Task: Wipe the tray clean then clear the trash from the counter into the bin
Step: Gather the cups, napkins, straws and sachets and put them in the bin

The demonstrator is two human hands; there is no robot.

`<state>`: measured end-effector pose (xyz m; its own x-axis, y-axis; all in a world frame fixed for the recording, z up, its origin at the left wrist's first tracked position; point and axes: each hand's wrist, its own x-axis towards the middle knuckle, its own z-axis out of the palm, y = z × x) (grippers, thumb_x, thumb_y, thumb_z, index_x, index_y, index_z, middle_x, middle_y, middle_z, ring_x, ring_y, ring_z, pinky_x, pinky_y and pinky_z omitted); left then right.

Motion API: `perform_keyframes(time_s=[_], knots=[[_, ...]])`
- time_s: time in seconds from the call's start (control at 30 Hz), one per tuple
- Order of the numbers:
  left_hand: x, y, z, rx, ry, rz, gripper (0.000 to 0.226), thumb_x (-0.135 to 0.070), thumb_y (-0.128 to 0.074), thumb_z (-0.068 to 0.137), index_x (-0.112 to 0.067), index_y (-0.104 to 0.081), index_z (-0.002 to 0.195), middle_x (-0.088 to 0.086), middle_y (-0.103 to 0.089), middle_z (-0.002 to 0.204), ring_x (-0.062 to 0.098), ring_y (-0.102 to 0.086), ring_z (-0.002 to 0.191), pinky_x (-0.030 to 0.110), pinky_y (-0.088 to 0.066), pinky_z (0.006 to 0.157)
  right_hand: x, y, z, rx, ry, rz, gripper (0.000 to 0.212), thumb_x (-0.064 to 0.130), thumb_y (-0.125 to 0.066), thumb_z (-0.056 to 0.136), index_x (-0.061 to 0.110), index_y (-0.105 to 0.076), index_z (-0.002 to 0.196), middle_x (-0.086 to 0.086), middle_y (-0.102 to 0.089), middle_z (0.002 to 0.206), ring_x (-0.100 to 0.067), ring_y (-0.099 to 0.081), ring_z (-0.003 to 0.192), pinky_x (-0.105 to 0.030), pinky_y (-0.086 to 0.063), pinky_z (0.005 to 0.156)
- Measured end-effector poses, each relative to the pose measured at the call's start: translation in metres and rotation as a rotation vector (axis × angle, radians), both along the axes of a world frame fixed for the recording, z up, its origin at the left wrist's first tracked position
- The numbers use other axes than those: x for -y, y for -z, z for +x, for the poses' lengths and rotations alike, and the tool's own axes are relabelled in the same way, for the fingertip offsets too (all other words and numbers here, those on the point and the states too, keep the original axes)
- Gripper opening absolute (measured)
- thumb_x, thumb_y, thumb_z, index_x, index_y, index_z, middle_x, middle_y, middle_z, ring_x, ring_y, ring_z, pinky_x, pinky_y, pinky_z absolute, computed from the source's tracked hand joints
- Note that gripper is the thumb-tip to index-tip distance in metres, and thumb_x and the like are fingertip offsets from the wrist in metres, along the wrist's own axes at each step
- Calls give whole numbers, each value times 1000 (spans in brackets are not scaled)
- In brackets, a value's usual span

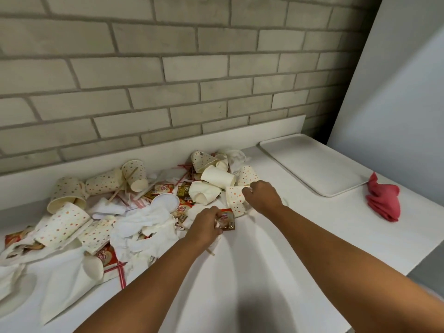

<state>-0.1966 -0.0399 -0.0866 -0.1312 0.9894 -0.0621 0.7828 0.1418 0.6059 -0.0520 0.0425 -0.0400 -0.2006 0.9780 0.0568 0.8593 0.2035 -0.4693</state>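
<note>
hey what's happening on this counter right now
A person is gathering trash on the white counter. The left hand holds a creamer packet with crumpled tissue; the right hand grips a dotted paper cup. The tray sits empty beside a red cloth.

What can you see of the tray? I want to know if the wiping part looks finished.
The tray is a flat white rectangle with rounded corners and a low raised rim, plastic by the look of it. It lies flat on the white counter at the far right, near the brick wall. Nothing rests on it and no stains show, so it looks wiped. A crumpled red cloth sits on the counter just beside its near right corner; whether it touches the rim is unclear. Neither hand is near it.
</note>
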Motion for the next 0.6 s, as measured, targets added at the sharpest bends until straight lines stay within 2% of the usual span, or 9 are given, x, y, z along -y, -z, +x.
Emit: perform_keyframes(time_s=[0.03,0.1,0.13,0.23,0.3,0.4,0.5,0.6], knots=[[1,0,-2,-66,0,28,46,-16,-69,81,-12,-50,123,11,-50,117,26,-49,111,28,-40,87,-4,1,-2,8,1,-1,31,25,-47,91,4,-53,69,-19,-53,95,-30,-50,86,-31,-37,71],[4,-4,-7,-319,-21,57,64,-34,-70,79,-20,-40,134,5,-39,131,24,-38,122,32,-36,98,-11,3,-7,67,-43,1,31,25,-51,90,-3,-61,96,-18,-49,115,-31,-53,100,-33,-42,81],[4,-5,-10,-422,-42,48,71,-44,-69,78,-22,-37,137,4,-35,136,25,-34,125,34,-33,101,-14,4,-9,112,-67,6,34,25,-54,89,-3,-60,108,-16,-45,123,-31,-53,105,-34,-44,85],[2,-2,-18,-509,-51,-67,73,-56,-60,79,-24,-34,139,4,-30,143,27,-27,132,40,-28,105,-18,5,-15,239,-116,-17,51,23,-68,81,7,-48,125,-9,-40,130,-27,-55,110,-36,-49,86],[0,2,-22,-501,-9,-135,62,-53,-55,85,-21,-39,137,6,-34,141,30,-30,130,40,-30,104,-19,6,-19,302,-154,-61,65,20,-75,74,13,-41,129,-6,-43,127,-26,-56,109,-35,-50,80],[-1,5,-25,-452,34,-94,41,-33,-53,92,-13,-49,129,9,-44,132,28,-41,121,34,-37,95,-19,5,-23,395,-182,-95,81,21,-79,71,18,-33,138,-5,-42,130,-26,-56,112,-34,-50,79],[-1,6,-26,-417,31,-68,28,-12,-47,95,-6,-52,121,12,-50,127,25,-47,117,30,-38,89,-20,3,-24,513,-236,-98,83,27,-78,72,20,-33,141,-5,-42,131,-24,-53,115,-34,-50,83],[-1,4,-25,-359,-10,-22,28,-10,-45,96,-2,-49,123,13,-44,129,25,-45,117,29,-38,91,-18,0,-24,567,-258,-89,78,29,-78,72,19,-36,137,-4,-44,129,-22,-54,113,-33,-49,80]])
